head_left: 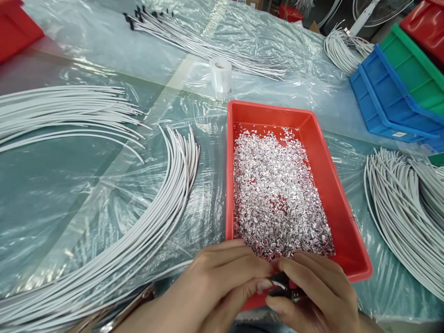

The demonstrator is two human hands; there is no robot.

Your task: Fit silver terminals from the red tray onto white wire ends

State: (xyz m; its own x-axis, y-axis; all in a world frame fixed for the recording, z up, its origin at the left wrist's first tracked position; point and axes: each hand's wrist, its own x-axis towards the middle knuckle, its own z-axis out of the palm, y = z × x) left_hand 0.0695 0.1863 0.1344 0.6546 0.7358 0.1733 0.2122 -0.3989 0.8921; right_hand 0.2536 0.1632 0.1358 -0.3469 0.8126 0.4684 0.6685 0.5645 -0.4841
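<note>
Crosswise, dark hand tool (285,291), pointing left

1. The person's left hand (222,283) is bare, with slender fingers (241,266) and a short, rounded thumbnail (264,285).
2. The right hand (317,289) is bare too, its knuckles (348,292) softly rounded.
3. The left forearm (156,318) is likewise uncovered where it shows.

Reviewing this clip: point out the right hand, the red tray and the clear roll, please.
Right hand (321,289): head view, on the back of the hand.
Red tray (329,196): head view, on its bare right inner wall.
Clear roll (221,81): head view, on its side.
</note>
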